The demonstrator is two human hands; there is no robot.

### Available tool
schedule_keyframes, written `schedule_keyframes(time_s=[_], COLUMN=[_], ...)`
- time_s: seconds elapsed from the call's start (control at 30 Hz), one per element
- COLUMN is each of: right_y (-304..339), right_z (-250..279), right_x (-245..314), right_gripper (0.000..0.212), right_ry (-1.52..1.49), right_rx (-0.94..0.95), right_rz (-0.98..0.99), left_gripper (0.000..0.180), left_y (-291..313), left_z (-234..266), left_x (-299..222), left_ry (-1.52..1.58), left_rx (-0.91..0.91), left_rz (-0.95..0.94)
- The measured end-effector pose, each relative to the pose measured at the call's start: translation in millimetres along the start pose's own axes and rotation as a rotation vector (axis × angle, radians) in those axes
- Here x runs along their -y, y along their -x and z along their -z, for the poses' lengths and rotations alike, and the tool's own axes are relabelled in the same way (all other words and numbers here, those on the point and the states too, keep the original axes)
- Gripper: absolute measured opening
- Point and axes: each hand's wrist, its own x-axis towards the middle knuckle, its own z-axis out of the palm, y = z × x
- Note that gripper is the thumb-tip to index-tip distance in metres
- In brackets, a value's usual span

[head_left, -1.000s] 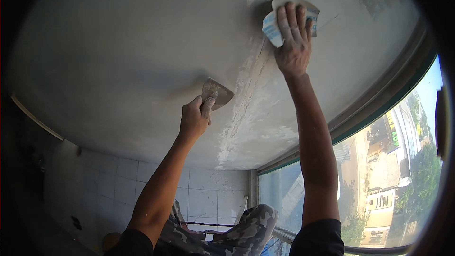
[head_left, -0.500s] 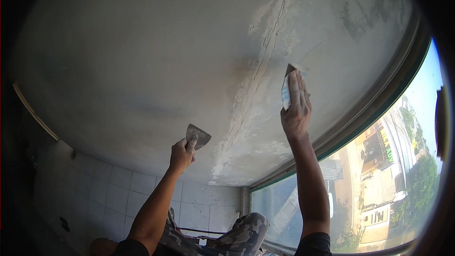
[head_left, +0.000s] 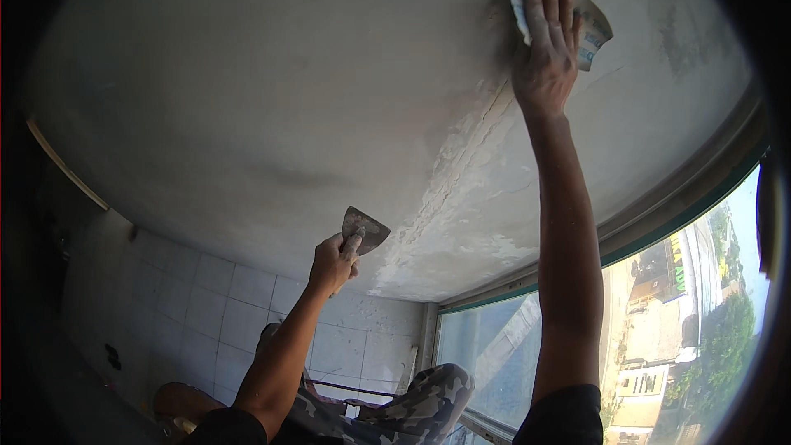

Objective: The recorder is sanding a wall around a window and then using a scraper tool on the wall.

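My right hand (head_left: 546, 53) is pressed flat against the grey plastered wall (head_left: 272, 107), high up by a long crack. Under its fingers lies a piece of sandpaper (head_left: 595, 31), its blue-marked backing showing and one edge curling away. Lower and to the left, my left hand (head_left: 333, 262) grips a putty knife (head_left: 367, 229) by its handle, the wide dark blade pointing up beside the crack's lower end. Rough, pale filler (head_left: 449, 166) runs along the crack (head_left: 486, 111), which slants from top right to bottom middle.
A window (head_left: 659, 346) with a dark frame borders the wall on the right. Below are grey tiles (head_left: 247, 288) and my knees in camouflage trousers (head_left: 428, 408). A pale strip (head_left: 66, 166) edges the wall on the far left.
My right hand has moved up with the sandpaper, from right of the crack onto its upper part. My left hand, with the putty knife, appears slightly further right and up.
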Motion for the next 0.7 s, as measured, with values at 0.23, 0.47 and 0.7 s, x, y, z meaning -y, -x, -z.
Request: schedule_keyframes(time_s=[0.23, 0.47, 0.7], right_y=[274, 107, -112], right_z=[79, 115, 35], right_x=[58, 35, -52], right_gripper=[0.056, 0.046, 0.048], right_ry=[-0.439, -0.29, 0.204], right_rx=[1.122, 0.638, -0.108], right_rz=[0.208, -0.015, 0.12], left_gripper=[0.043, 0.04, 0.044], left_y=[8, 16, 11], left_z=[-6, 15, 9], left_x=[-6, -17, -10], left_ry=[0.069, 0.032, 0.02], left_rx=[0.053, -0.041, 0.018], left_rz=[0.031, 0.042, 0.054])
